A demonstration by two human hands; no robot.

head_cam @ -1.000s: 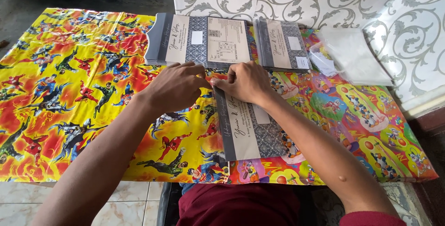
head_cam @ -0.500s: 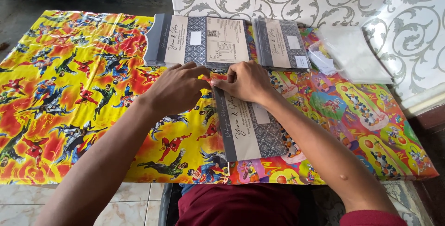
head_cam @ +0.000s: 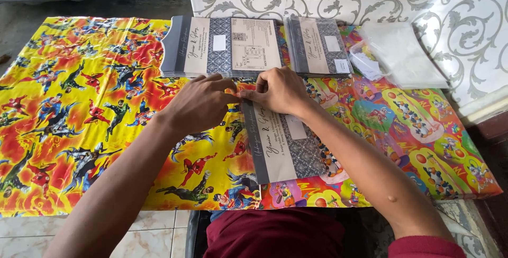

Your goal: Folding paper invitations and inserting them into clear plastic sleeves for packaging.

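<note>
Step in hand: the top edge of a grey and cream envelope (head_cam: 283, 144) is being worked by both hands; judged from the pinch, its mouth or flap is being handled, though the edge itself is hidden under the fingers.
Left hand (head_cam: 198, 102): curled, thumb and fingertips pinched together at the envelope's top left corner; the grip is narrow and closed on that corner.
Right hand (head_cam: 278, 89): laid over the top edge of the envelope, fingers bent and pressed down just beside the left hand; the grip is narrow, holding the same edge.
Envelope position: flat on the desk (head_cam: 79, 104), lengthwise toward the person, slightly tilted, its lower end near the front edge.
Desk cover: bright cartoon-printed sheets, yellow on the left, multicoloured on the right.
Left stack (head_cam: 225, 46): matching envelopes laid crosswise just beyond the hands, near but not touching them.
Right stack (head_cam: 320, 46): a second pile of the same kind, just beside the first.
Plastic sleeves (head_cam: 402, 54): a clear pile at the far right, well apart from the hands.
Next move, as judged: a steady hold is called for while the edge is folded or opened, so that the envelope is not creased or slid off line.
</note>
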